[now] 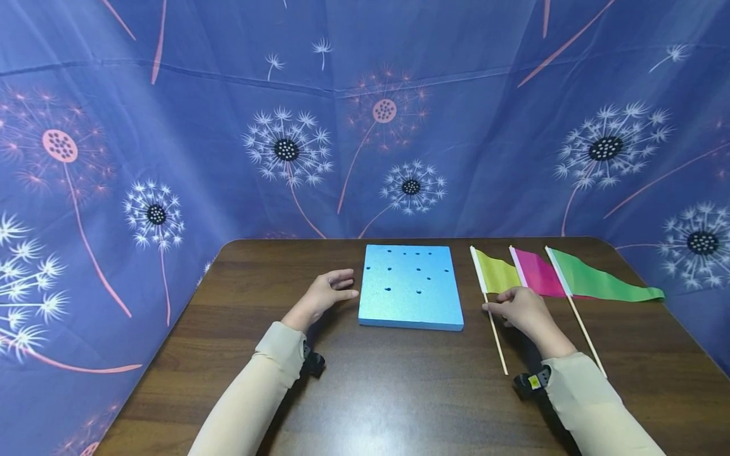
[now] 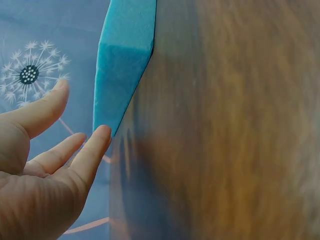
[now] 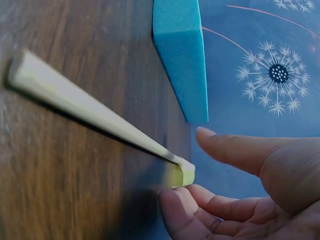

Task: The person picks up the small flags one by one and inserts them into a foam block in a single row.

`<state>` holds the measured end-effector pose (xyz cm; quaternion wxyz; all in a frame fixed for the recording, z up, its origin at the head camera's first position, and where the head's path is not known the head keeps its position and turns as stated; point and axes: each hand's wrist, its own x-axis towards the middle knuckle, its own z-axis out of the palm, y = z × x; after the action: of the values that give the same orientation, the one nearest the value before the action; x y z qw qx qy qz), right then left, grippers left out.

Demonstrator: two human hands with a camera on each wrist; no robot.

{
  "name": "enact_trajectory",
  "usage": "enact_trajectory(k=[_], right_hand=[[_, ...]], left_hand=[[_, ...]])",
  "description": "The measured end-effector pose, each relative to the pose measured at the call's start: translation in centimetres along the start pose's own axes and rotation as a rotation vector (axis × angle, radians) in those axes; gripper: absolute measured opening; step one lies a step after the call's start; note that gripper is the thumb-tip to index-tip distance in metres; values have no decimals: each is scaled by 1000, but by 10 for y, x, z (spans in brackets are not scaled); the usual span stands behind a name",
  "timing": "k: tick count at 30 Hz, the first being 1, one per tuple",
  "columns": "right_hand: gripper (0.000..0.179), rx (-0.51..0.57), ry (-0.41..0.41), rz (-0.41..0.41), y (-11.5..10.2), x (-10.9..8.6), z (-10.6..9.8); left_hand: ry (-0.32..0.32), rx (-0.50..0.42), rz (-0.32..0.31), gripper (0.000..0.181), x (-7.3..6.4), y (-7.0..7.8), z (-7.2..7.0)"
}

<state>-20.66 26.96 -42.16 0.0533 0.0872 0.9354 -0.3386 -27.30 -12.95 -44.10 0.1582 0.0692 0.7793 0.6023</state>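
A thick blue foam block (image 1: 410, 310) with several small holes in its top lies flat on the table. Beside its left edge is my left hand (image 1: 322, 296), thumb and fingers apart with nothing between them. My right hand (image 1: 523, 310) hovers over the yellow flag (image 1: 499, 273), its fingertips right at the thin wooden stick (image 1: 497, 339). From the right wrist, the thumb (image 3: 225, 150) stands apart from the fingers, and the stick (image 3: 95, 110) lies along the table. A pink flag (image 1: 538, 272) and a long green pennant (image 1: 599, 278) lie to the right.
The brown wooden table (image 1: 365, 392) reaches back to a blue dandelion-print cloth (image 1: 485, 114). The green pennant's stick (image 1: 587, 339) runs toward me, passing close by the right sleeve (image 1: 587, 392). Part of the pink flag is covered by the green one.
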Motion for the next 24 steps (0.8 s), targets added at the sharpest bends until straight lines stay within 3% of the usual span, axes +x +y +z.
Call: enact_trajectory(k=[5,10,24], right_hand=[[41,-8,-5,42,0,0,2],[25,-47,13,25,0,0,5],[21,-37,-4,65,-1,4,5]], left_hand=[[-24,-70,-17,63,2,-1,8],[-16,-102,-36,64,2,-1,15],[13,-93,-57,63,1,2,25]])
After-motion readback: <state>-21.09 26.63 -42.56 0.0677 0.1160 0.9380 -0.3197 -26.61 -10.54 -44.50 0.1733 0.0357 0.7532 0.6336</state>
